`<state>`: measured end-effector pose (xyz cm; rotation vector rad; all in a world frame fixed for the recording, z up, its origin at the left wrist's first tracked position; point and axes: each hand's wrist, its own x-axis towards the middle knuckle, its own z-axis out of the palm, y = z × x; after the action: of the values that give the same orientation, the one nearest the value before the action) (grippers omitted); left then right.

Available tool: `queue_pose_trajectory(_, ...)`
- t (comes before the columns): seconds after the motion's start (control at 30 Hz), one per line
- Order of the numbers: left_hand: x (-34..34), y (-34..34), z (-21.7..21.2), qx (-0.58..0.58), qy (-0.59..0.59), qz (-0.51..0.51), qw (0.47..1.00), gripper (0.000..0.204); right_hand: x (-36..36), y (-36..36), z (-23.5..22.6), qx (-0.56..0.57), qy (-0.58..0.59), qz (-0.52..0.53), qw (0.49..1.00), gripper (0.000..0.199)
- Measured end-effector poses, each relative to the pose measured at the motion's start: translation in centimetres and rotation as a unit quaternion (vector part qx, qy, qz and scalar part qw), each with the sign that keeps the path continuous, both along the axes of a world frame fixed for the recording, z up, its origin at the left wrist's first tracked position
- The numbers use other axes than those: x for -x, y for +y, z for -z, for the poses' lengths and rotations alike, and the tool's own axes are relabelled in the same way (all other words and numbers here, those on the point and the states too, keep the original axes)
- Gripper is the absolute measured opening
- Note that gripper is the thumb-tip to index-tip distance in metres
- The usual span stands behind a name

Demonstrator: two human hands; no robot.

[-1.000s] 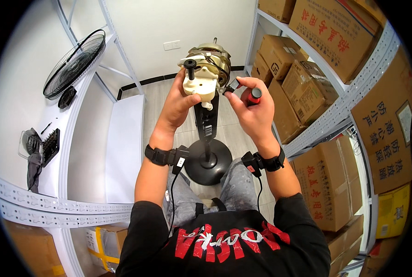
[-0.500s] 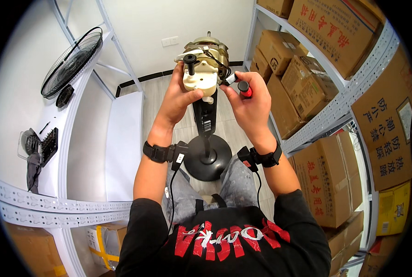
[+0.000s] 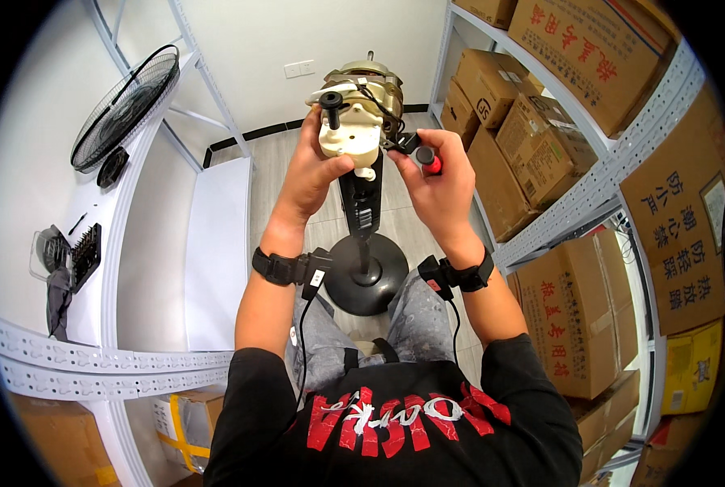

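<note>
With the fan guard already off on the white worktop, the left hand grips the stand fan's bare motor head while the right hand's fingers hold a red-handled screwdriver against its side, disassembly apparently unfinished.

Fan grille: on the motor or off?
Off. The fan grille lies on the white shelf at left, while the left hand holds the bare fan motor on its stand.
</note>
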<state>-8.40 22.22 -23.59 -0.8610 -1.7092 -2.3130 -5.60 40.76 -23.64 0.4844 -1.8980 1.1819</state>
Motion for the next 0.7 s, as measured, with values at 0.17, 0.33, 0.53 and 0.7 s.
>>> queue_pose_trajectory(0.17,0.1,-0.3,0.1,0.006,-0.003,0.020,1.000,0.104,-0.2,0.2,-1.0,-0.007,0.038,0.015,0.999,0.034)
queue_pose_trajectory(0.33,0.2,-0.5,0.2,0.007,-0.003,0.029,1.000,0.102,0.2,0.2,-1.1,-0.001,0.016,0.001,1.000,0.034)
queue_pose_trajectory(0.53,1.0,-1.5,0.8,-0.017,-0.026,0.076,0.997,0.101,0.3,0.2,-1.6,-0.022,0.036,-0.015,0.999,0.038)
queue_pose_trajectory(0.7,0.9,-1.5,0.7,-0.012,-0.029,0.067,0.997,0.097,0.3,0.1,-2.0,-0.046,0.047,-0.013,0.998,0.041)
